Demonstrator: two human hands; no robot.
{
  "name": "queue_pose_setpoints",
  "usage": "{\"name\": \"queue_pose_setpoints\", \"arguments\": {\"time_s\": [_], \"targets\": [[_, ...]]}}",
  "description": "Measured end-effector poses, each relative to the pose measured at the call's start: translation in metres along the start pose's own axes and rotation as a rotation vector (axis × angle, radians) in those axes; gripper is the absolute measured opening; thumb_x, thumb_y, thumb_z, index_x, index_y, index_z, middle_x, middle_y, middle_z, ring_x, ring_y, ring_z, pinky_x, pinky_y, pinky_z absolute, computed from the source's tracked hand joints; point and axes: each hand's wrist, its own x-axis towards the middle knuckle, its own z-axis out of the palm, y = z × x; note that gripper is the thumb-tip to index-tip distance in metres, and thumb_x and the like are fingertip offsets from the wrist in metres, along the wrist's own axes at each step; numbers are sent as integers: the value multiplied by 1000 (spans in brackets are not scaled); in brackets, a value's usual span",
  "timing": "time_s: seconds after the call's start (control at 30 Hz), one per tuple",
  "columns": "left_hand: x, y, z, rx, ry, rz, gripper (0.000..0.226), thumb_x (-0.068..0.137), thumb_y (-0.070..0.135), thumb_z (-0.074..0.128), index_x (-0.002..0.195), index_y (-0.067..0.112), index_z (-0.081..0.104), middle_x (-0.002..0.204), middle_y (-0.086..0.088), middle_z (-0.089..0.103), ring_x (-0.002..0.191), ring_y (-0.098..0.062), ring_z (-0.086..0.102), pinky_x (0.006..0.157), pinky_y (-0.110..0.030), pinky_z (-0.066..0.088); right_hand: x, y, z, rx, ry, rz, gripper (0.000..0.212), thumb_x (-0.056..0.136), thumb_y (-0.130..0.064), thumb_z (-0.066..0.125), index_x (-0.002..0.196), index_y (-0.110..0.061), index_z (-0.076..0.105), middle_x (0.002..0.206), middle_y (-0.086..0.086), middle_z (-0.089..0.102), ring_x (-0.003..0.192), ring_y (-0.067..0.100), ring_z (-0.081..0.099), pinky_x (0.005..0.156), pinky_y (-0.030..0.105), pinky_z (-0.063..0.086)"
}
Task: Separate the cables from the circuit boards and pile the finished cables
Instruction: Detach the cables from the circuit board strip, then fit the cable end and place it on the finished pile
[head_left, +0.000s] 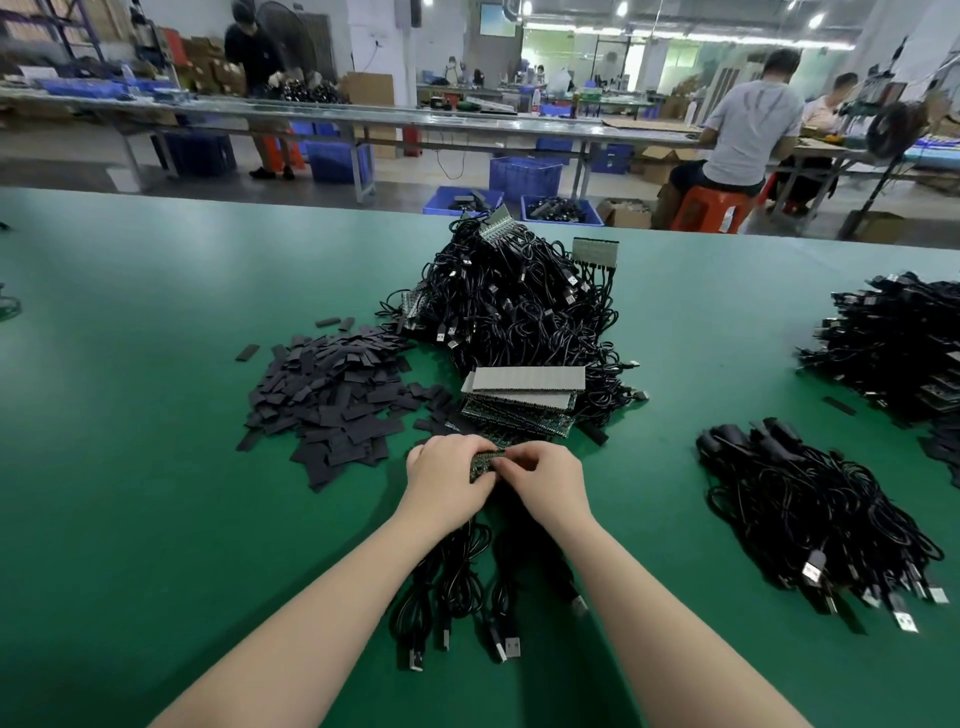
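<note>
Head view: the only view supplied. The green table (156, 364) served as the work surface, and all positions below are given relative to the large tangled heap of black cables (519, 306) at its centre.

Directly nearer the person than that heap, the left hand (448, 480) and the right hand (545, 480) were together on a strip of circuit board (485, 461). The left hand's fingers were curled round the strip's left end. The right hand's fingertips pinched at its upper edge. Cables attached to this strip (462, 582) trailed back towards the person between the forearms, USB plugs at their free ends. Separation of this strip was judged to be under way, not complete.

Touching the heap's near edge lay a stack of board strips (522, 400); whether these were stripped or still wired could not be determined.

To the right of the heap and nearer the person lay a pile of loose cables (810, 509), judged to be the finished output. Further right, at the table edge, stood a second dark mass of cables (893, 338), status unclear.

To the left of the heap lay a spread of small flat black pieces (332, 395).

Assessment: the central heap remained considerably larger than the finished pile, so most of the work appeared outstanding.
</note>
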Motion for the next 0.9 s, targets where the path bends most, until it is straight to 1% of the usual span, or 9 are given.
{"name": "queue_pose_setpoints", "arguments": {"time_s": [0.1,0.13,0.23,0.4,0.47,0.63,0.8,0.9], "targets": [[-1,-1,5,-46,47,13,35,83,35,62,118,34,63,117,15,64,117,-15,50,97,-35,30,1,6,0,71,9,41,12,84,-30,79,92,-22,78,77,-21,65,74,-10,58,58,0,38],[-1,-1,6,-56,67,20,34,82,34,63,116,34,64,115,15,65,115,-14,51,95,-34,30,1,7,-1,83,10,48,9,83,-31,80,89,-24,77,76,-20,66,72,-11,57,57,0,39],[-3,-1,10,-24,112,46,32,82,35,64,114,34,65,111,16,65,113,-13,51,95,-32,30,1,7,-1,74,19,36,8,83,-30,80,83,-25,74,73,-16,67,68,-7,58,55,2,39],[-6,-2,13,22,156,42,29,83,33,63,112,37,64,109,17,64,112,-11,50,93,-28,28,-2,4,2,19,55,-25,13,86,-27,77,78,-25,66,73,-13,64,69,-1,57,58,6,39],[-6,-2,13,24,156,43,29,84,32,63,112,37,64,109,17,64,112,-11,50,94,-28,28,-3,3,2,11,70,-36,13,86,-26,76,78,-24,66,73,-13,63,68,-2,55,58,5,39],[-7,-1,13,31,165,56,29,84,31,64,112,35,65,109,17,65,112,-12,51,94,-30,29,-5,1,3,10,74,-36,11,88,-23,75,82,-18,68,77,-7,65,72,6,56,60,5,39],[-8,0,13,68,162,55,31,84,30,63,115,35,64,110,15,64,113,-13,51,96,-32,30,-7,1,8,17,99,-40,14,88,-21,73,77,-20,65,71,-12,61,67,-3,53,59,4,38],[-9,0,12,58,161,47,34,86,31,62,120,35,62,115,15,63,116,-12,49,98,-31,29,-6,1,6,21,74,-21,13,88,-25,73,78,-21,66,73,-12,63,70,0,55,60,8,38]]}}
